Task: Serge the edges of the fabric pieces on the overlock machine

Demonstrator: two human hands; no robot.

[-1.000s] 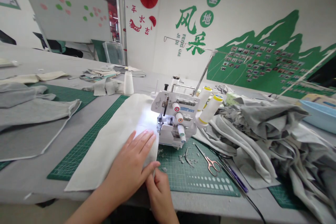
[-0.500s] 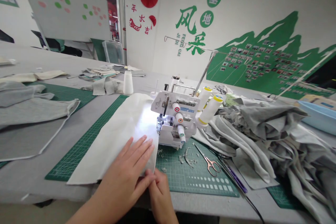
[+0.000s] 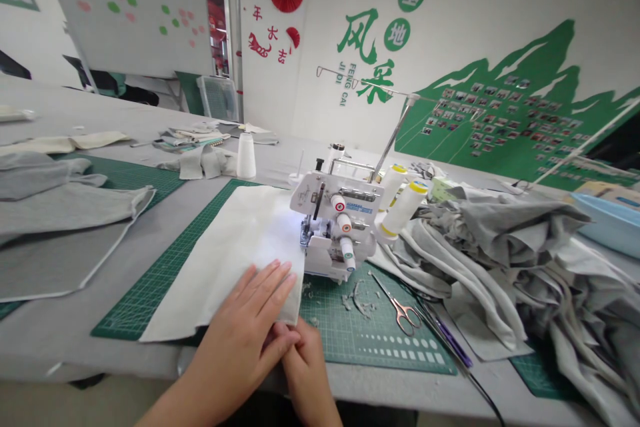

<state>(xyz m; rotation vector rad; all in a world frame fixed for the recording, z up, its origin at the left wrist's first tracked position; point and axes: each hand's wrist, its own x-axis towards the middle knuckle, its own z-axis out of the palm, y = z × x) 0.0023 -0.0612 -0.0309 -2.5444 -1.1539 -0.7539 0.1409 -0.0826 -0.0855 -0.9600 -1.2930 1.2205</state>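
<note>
our flat left hand (image 3: 247, 320) rests on the off-white cloth panel (image 3: 227, 250) beside the boxy white sewing machine (image 3: 325, 257); our right hand (image 3: 306, 361) curls at the panel's corner, grip unclear; we should steer straight.

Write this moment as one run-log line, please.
left hand: flat on white cloth | right hand: at cloth's near corner | sewing machine: light on | scissors: on green mat

Cloth (image 3: 220, 260) lies on cutting mat (image 3: 345, 330), left of sewing machine (image 3: 327, 257). Left hand (image 3: 250, 320) on cloth, right hand (image 3: 307, 357) at its near corner. Scissors (image 3: 399, 307) on mat, right-front of machine; fabric pile (image 3: 505, 227) further right. Thread cone (image 3: 246, 157) behind cloth.
</note>
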